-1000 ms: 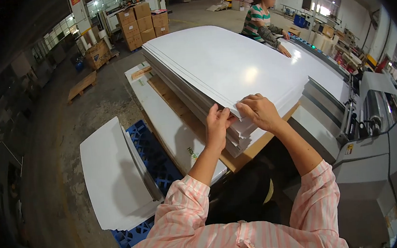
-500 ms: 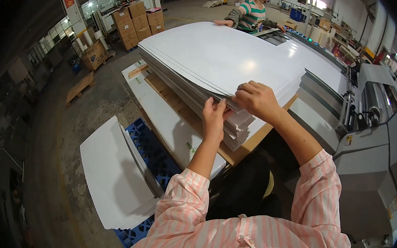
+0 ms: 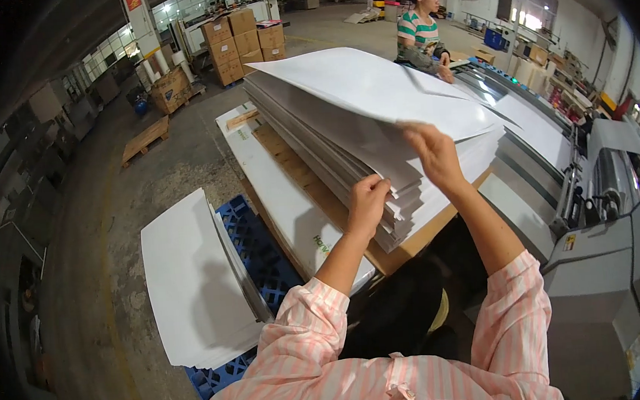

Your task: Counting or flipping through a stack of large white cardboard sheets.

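Observation:
A large white sheet (image 3: 356, 80) is lifted and bowed along its near edge above a tall stack of white sheets (image 3: 332, 169). My right hand (image 3: 435, 157) pinches that raised edge, fingers closed on it. Lower down, at the near corner of the stack, my left hand (image 3: 368, 207) is closed, thumb and fingers pressed together against the sheet edges. What lies between the left fingertips is partly hidden.
To the left, a lower pile of white sheets (image 3: 195, 285) rests on a blue plastic pallet (image 3: 259, 242). A grey machine (image 3: 590, 242) with rollers stands at right. Another person (image 3: 420, 34) stands beyond the stack. Cardboard boxes (image 3: 236, 45) and a wooden pallet (image 3: 145, 141) are farther back.
My right hand has raised the top sheet's near edge, opening a gap above the stack. My left hand has closed at the corner. The other person's hand has left the sheet.

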A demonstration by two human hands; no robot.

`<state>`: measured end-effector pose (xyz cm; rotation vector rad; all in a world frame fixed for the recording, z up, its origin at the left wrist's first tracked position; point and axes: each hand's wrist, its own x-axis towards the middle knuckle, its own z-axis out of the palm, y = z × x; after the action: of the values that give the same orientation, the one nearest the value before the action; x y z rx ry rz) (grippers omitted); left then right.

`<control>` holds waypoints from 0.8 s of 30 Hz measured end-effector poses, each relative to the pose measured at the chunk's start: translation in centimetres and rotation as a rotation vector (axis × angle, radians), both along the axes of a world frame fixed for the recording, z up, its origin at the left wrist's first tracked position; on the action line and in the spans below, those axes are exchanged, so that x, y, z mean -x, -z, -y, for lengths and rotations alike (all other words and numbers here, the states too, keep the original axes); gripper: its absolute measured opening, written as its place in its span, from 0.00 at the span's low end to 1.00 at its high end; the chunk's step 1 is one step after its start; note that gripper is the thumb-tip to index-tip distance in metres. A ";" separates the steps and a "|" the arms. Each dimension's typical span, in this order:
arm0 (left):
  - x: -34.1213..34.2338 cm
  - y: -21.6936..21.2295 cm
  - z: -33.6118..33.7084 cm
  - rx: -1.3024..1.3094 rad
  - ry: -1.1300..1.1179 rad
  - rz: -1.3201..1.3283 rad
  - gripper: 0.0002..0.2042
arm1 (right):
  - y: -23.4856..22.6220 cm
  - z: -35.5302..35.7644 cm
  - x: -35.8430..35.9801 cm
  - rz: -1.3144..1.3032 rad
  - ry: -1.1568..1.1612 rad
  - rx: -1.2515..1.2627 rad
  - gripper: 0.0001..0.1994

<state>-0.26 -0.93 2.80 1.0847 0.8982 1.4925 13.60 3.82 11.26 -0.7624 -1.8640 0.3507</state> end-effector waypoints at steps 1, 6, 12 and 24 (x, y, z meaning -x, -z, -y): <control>-0.2 -0.1 0.0 -0.003 -0.005 0.001 0.07 | 0.2 0.6 -0.2 0.154 0.011 0.010 0.11; -0.3 -0.5 0.0 0.015 -0.047 -0.011 0.08 | 2.5 0.3 -1.4 0.436 -0.045 0.076 0.14; -0.7 -1.6 0.5 0.022 -0.088 0.100 0.11 | 3.2 0.5 -0.6 0.335 -0.067 -0.095 0.15; -0.4 -0.6 0.2 -0.008 -0.100 0.324 0.30 | 1.4 1.1 -1.1 0.393 0.013 0.035 0.10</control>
<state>0.13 -1.14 3.39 0.7814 0.7267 1.6971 14.66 2.68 9.88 -0.9172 -2.2223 0.2369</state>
